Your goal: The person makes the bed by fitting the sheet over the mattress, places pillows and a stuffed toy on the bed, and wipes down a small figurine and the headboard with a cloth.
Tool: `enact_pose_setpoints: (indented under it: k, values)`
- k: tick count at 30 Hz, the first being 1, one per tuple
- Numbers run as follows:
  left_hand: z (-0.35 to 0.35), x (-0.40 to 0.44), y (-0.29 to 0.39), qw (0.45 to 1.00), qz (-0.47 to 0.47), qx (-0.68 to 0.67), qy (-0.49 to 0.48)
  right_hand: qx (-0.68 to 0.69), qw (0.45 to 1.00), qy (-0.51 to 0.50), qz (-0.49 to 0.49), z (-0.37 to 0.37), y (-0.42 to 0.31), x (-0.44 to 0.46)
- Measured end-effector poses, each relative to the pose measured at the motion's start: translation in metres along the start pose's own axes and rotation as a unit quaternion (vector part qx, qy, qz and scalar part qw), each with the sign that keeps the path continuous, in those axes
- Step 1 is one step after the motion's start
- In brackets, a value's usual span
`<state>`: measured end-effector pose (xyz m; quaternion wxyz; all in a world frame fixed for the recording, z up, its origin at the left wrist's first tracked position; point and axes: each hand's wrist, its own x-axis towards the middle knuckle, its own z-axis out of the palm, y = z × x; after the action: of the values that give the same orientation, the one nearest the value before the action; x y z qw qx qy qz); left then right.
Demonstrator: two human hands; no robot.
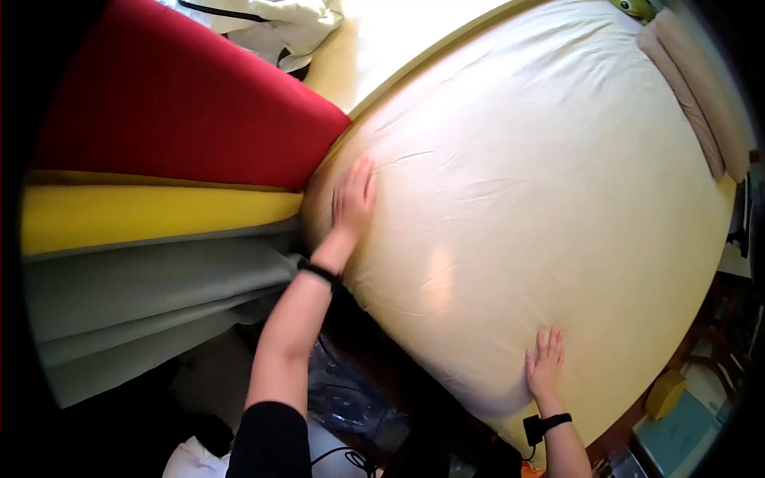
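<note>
Two contacts on pale sheet [558, 191]: I log its expanse at three o'clock from left hand [353, 201], fingers nearly together; twelve from right hand [545, 371], fingers slightly apart.

A red curtain [191, 103] hung at the upper left, with a yellow one [159, 213] just below it and grey folds [175, 275] under that; a white bundle [287, 32] with black parts sat on a pale ledge [390, 40]; beige cushions [729, 88] lay at the far right, near a partly visible green toy [635, 8]; crumpled clear plastic [351, 398] lay near the bottom, close to a looped black cable [357, 460]; a yellow object [664, 395] stood beside a bluish surface [677, 434] at the lower right.
</note>
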<state>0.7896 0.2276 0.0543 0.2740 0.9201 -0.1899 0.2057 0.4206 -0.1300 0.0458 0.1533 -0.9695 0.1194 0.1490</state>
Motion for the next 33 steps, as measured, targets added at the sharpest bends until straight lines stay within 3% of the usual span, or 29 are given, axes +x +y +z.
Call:
enact_pose_setpoints:
  k: [2,3,4,5,6,8,9,10,12,15,17,19,21,22,23,24,25,27,29,30,31,32,33]
  values:
    - [0.036,0.039,-0.038,0.998,-0.044,0.012,-0.043,-0.006,1.000,0.004,0.008,0.014,0.003,0.000]
    - [0.055,0.042,-0.066,0.989,-0.061,0.114,-0.064,-0.005,1.000,0.007,0.015,0.015,0.008,-0.005]
    - [0.047,0.052,-0.062,0.988,-0.091,0.073,-0.101,-0.023,0.999,0.013,0.034,0.007,0.006,-0.007]
    - [0.051,0.049,-0.079,0.973,-0.183,-0.008,-0.141,-0.007,1.000,0.007,0.030,0.002,0.001,-0.006]
    - [0.052,0.042,-0.093,0.951,-0.267,0.003,-0.155,0.016,1.000,0.000,0.023,-0.003,-0.003,-0.004]
    - [0.047,0.030,-0.113,0.964,-0.228,0.018,-0.139,0.013,1.000,0.005,0.027,-0.006,-0.003,-0.002]
    - [0.036,0.020,-0.124,0.937,-0.287,0.049,-0.192,0.015,1.000,0.009,0.020,-0.006,-0.006,-0.003]
    - [0.051,-0.014,-0.195,0.929,-0.313,-0.038,-0.195,0.019,0.999,0.013,0.026,-0.007,-0.007,-0.002]
    - [0.004,-0.057,-0.213,0.890,-0.386,-0.073,-0.234,0.034,0.999,0.016,0.023,-0.009,-0.005,-0.003]
    - [-0.042,-0.115,-0.207,0.869,-0.446,0.043,-0.209,0.041,0.998,0.025,0.031,-0.012,-0.010,-0.005]
    - [-0.058,-0.128,-0.168,0.903,-0.401,0.116,-0.099,0.052,0.997,0.037,0.048,-0.014,-0.016,-0.006]
    - [-0.045,-0.121,-0.086,0.947,-0.258,0.192,-0.018,0.045,0.993,0.086,0.069,-0.006,-0.024,-0.004]
    - [-0.030,-0.097,0.015,0.984,0.003,0.170,-0.046,0.068,0.988,0.100,0.100,0.001,-0.046,-0.003]
    - [-0.028,-0.090,0.063,0.966,-0.010,0.204,-0.160,0.102,0.984,0.079,0.121,-0.001,-0.056,-0.001]
    - [-0.014,-0.100,0.070,0.964,0.006,0.186,-0.189,0.112,0.987,0.095,0.063,-0.008,-0.068,-0.002]
    - [0.003,-0.112,0.068,0.950,-0.055,0.234,-0.200,0.123,0.986,0.112,0.003,-0.015,-0.070,-0.007]
    - [0.015,-0.123,0.060,0.929,-0.114,0.287,-0.206,0.127,0.986,0.103,0.031,-0.013,-0.063,-0.019]
    - [0.015,-0.127,0.040,0.935,-0.110,0.270,-0.199,0.089,0.992,0.089,0.023,-0.011,-0.042,-0.033]
    - [0.012,-0.128,0.034,0.930,-0.161,0.268,-0.193,0.048,0.979,0.137,0.144,-0.011,0.029,-0.091]
    - [0.015,-0.134,0.008,0.931,-0.149,0.271,-0.195,0.001,0.947,0.098,0.307,0.010,0.066,-0.130]
    - [0.019,-0.147,-0.029,0.934,-0.170,0.261,-0.176,0.005,0.922,0.168,0.350,0.056,0.122,-0.199]
    - [0.012,-0.153,-0.043,0.936,-0.187,0.251,-0.158,0.056,0.904,0.168,0.389,0.060,0.157,-0.266]
    - [-0.005,-0.154,-0.036,0.928,-0.283,0.064,-0.233,-0.023,0.872,0.024,0.489,0.042,0.165,-0.308]
